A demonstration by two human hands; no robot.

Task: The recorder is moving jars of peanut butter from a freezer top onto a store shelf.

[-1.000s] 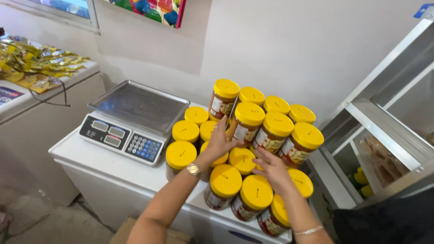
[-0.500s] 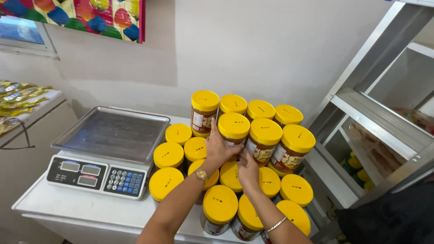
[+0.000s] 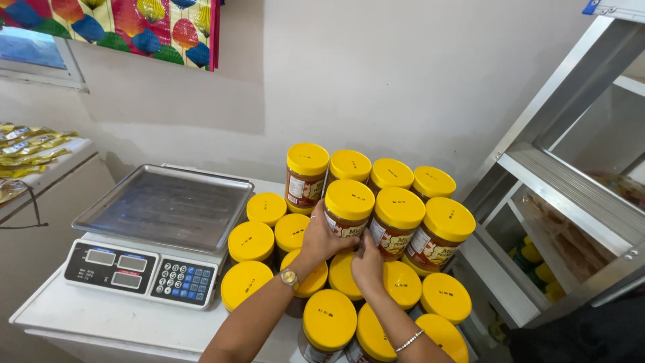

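Several jars with yellow lids and brown contents stand stacked in two layers on a white counter (image 3: 101,323). My left hand (image 3: 321,236), with a gold watch at the wrist, wraps around the front-left upper jar (image 3: 349,205). My right hand (image 3: 367,263), with a thin bracelet, presses against the base of that same jar and the neighbouring upper jar (image 3: 398,218). More upper jars stand behind, one of them the back-left jar (image 3: 306,168). Lower-layer lids (image 3: 250,240) surround both hands.
A digital weighing scale (image 3: 161,222) with a steel tray and keypad sits left of the jars. A metal shelf frame (image 3: 571,195) stands at the right with yellow items low inside. Yellow packets (image 3: 27,144) lie on a counter at the far left.
The view has shifted and come closer. Both hands have come together from the lower lids onto the front-left upper jar.
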